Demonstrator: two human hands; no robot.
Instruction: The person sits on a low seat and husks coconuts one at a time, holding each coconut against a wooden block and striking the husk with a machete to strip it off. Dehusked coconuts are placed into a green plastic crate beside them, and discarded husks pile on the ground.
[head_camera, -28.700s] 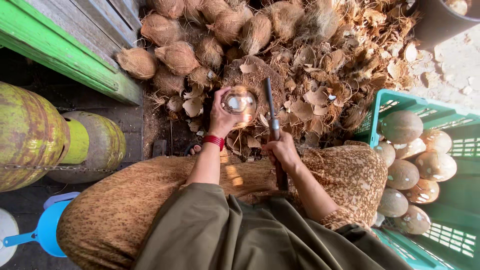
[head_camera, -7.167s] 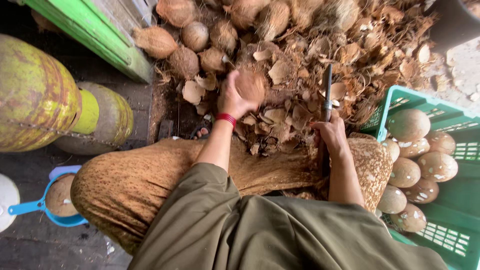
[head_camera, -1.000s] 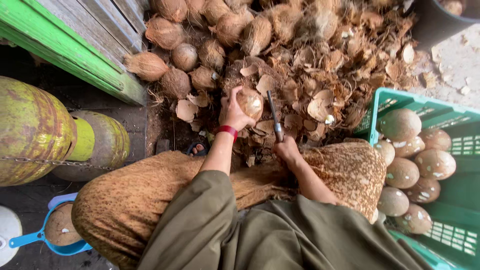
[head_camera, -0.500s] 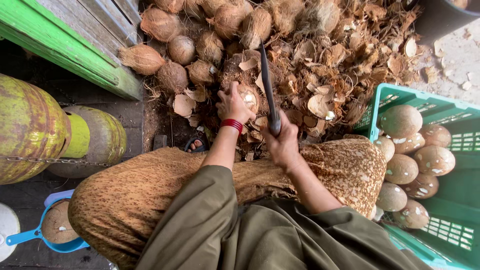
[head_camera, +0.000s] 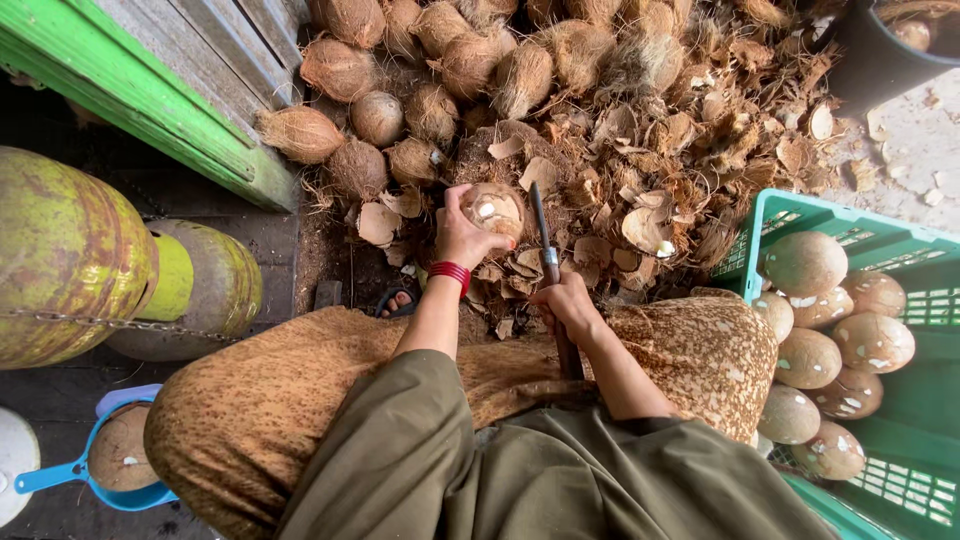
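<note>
The left hand (head_camera: 458, 238) is clamped around a half-peeled coconut (head_camera: 492, 210), holding it steady above the pile of husks (head_camera: 660, 150), while the right hand (head_camera: 568, 305) is closed on a knife (head_camera: 545, 250), its blade just beside the shell.

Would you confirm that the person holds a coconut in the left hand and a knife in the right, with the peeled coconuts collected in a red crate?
Not quite: the crate holding the peeled coconuts is green, not red, as the head view shows. The rest stands: the left hand holds a coconut and the right hand holds a knife.
</note>
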